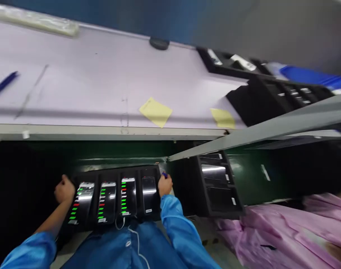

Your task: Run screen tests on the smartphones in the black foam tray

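Note:
A black tray [117,173] with several phones lies low in front of my body, below the shelf edge. Three of its phones show green and red bars; the phone at the right end [149,194] has a dark screen. My left hand [64,189] grips the tray's left end, fingers curled. At the opposite end, my right hand [165,184] is closed on the tray's edge, with a small blue object [164,174] showing at its fingers. A white cable [138,244] hangs over my blue clothing.
Another black phone tray [221,216] stands to the right, near a person's pink sleeve [274,228]. A slanting grey bar [260,127] crosses the right side. Above, the pale shelf [103,82] holds yellow notes [156,112], a blue pen [3,85] and dark trays [274,99].

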Demonstrator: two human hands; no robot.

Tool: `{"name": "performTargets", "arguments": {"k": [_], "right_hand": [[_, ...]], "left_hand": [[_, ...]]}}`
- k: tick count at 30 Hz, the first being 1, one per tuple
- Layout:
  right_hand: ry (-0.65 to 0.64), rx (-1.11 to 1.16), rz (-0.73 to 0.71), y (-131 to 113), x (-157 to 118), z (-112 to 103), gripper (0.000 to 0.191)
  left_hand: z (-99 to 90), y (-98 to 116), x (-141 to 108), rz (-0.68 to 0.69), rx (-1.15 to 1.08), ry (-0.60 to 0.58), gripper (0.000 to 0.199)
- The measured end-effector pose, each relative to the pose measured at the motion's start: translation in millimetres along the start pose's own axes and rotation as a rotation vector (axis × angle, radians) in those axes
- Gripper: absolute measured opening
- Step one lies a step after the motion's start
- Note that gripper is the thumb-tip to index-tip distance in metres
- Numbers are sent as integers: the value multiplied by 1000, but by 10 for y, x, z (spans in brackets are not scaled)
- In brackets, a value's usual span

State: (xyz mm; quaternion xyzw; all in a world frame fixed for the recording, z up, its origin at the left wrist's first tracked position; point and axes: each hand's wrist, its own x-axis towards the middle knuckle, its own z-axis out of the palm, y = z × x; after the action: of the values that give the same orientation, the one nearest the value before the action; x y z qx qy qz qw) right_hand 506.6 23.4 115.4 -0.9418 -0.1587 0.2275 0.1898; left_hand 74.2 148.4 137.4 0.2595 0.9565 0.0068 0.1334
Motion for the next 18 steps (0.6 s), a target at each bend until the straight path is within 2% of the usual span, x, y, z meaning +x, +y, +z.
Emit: {"name": "performTargets", "arguments": {"k": [1, 4, 6, 12, 18], "right_hand": [[-5, 1, 4, 22, 11, 26, 44], [-4, 23, -9, 101, 64, 109, 49], [41, 45, -11, 161, 112, 177, 50], [164, 144, -89, 332, 229, 354, 39], [216, 167, -130, 364, 267, 400, 35]], "left_hand": [[1, -21, -2, 67, -67, -86, 54], [-19, -75, -27, 81, -195, -92, 62], [-22, -107, -31, 111, -212, -115, 64], [15, -183, 5, 117, -266, -154, 69], [34, -198, 17, 128, -281, -186, 70]]}}
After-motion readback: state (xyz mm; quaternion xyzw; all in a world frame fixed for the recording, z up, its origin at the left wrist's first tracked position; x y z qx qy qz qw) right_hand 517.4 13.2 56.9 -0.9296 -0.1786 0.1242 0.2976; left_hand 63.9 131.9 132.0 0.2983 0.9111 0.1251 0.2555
